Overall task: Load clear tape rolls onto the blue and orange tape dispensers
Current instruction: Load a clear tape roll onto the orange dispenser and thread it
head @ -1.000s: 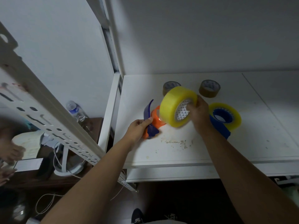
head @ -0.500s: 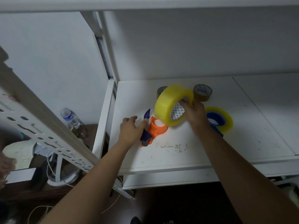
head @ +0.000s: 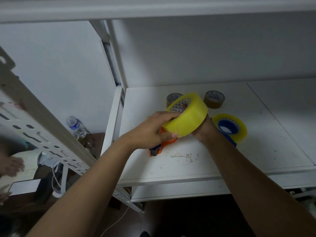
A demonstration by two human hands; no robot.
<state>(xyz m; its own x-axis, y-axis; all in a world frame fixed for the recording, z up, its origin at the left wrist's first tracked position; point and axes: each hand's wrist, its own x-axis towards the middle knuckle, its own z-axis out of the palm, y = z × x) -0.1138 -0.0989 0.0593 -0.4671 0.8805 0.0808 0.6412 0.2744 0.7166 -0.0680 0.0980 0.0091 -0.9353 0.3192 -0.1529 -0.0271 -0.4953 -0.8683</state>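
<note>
Your left hand (head: 150, 132) and right hand (head: 203, 129) both meet at the large translucent yellow roll of clear tape (head: 185, 115) in the centre of the frame; the left fingers (head: 168, 115) curl over the roll's near rim and into its core, with the thumb pressed under the lower edge; the right hand is mostly hidden behind the roll, so whether it grips or merely steadies the far side cannot be told.

The roll is held tilted, its open core facing up and left, directly above the orange plastic tape dispenser (head: 162, 145), which lies on the white shelf board (head: 222, 159) beneath your left hand; only its lower end with a dark blue part shows; in my judgement the tilt serves to line the core up with the dispenser's hub, and two hands are used because the roll is broad; seating is not yet visible.

To the right of centre, the blue plastic tape dispenser (head: 227, 128) already carries a second yellow-tinted roll (head: 242, 132); that half of the task appears done.

Two smaller brown tape rolls (head: 214, 100) stand behind, toward the back wall, apart from the work; a plastic water bottle (head: 76, 126) sits off the shelf at the left.
</note>
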